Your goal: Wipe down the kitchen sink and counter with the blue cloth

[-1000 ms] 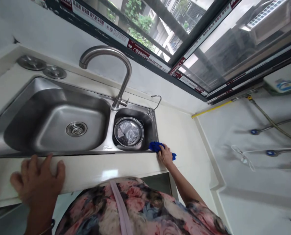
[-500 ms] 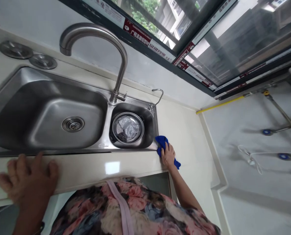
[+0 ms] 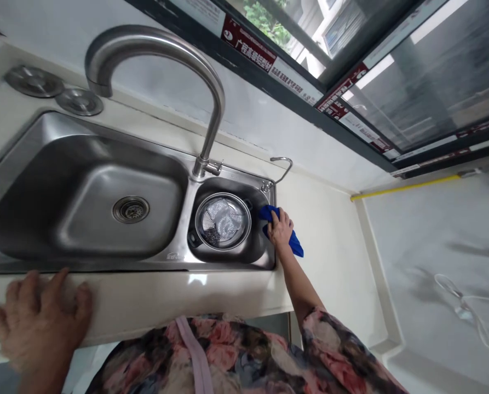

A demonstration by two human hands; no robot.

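My right hand [image 3: 280,227] grips a blue cloth [image 3: 295,243] at the right rim of the small sink basin [image 3: 260,241]. Part of the cloth hangs over the basin's edge, and the rest trails onto the counter. My left hand [image 3: 41,320] rests with fingers spread on the pale counter [image 3: 145,290], in front of the large basin [image 3: 84,219], and holds nothing. Inside the small basin sits a round metal strainer pot [image 3: 246,219] with clear crumpled plastic [image 3: 226,219] and a dark scrubber-like clump in it.
A tall curved faucet [image 3: 217,109] rises between the basins. A thin small tap [image 3: 286,169] stands at the back right corner. Two round metal lids [image 3: 80,102] lie at the back left. A window frame [image 3: 301,104] slants overhead.
My right hand has moved the blue cloth up along the sink's right rim, away from the front corner. The view has shifted slightly. My left hand remains on the counter's front.
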